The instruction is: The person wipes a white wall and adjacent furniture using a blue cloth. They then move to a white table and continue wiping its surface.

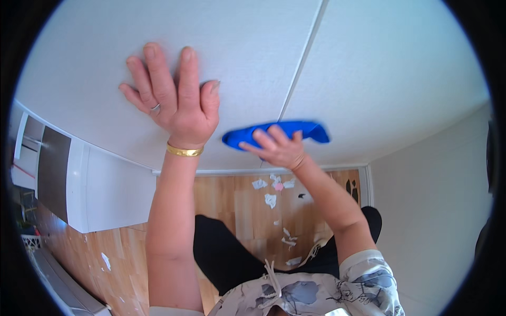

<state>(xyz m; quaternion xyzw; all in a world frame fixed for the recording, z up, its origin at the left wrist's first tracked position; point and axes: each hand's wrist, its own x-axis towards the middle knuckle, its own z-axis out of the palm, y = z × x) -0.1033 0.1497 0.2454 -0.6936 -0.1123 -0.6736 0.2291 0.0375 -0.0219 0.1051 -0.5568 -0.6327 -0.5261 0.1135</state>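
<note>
A pale wall [245,59] with a narrow vertical seam [302,63] fills the view before me. My left hand [178,94] lies on it with the fingers spread, left of the seam, and holds nothing. A ring and a gold bracelet [185,151] show on that hand and wrist. Lower down, my right hand [278,146] presses a folded blue cloth [304,128] to the wall across the seam. The cloth is slightly blurred, and its right end hangs past the fingers.
Torn white paper scraps [270,200] and a pink piece [279,186] litter the wood-look floor [221,201] at the wall's foot. A side wall [427,205] stands to the right. A white door frame or panel [114,189] juts out at left, above a long grey object [67,284].
</note>
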